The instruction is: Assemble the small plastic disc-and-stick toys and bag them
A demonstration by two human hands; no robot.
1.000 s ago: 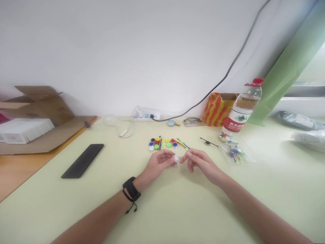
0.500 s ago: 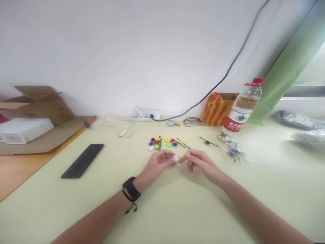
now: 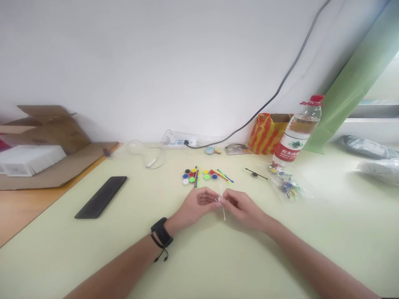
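Note:
My left hand [image 3: 195,204] and my right hand [image 3: 241,207] meet fingertip to fingertip above the pale green table [image 3: 218,257]. Between them stands a thin white stick [image 3: 222,203], roughly upright, with a small white piece at the point where the fingers pinch. Both hands are closed in a pinch on it. Just beyond the hands lies a cluster of small coloured round pieces [image 3: 199,175] and coloured thin sticks [image 3: 222,175]. My left wrist carries a black watch [image 3: 161,232].
A black phone [image 3: 101,196] lies at the left. A water bottle [image 3: 297,133], a clear bag of coloured bits [image 3: 288,182], a black clock hand [image 3: 256,174], a striped bag [image 3: 264,135], a power strip [image 3: 177,143] and cardboard boxes [image 3: 46,141] ring the table.
Both hands have drawn a little nearer to me and closer together. The white stick now stands upright between the fingertips, where before only the small white piece showed.

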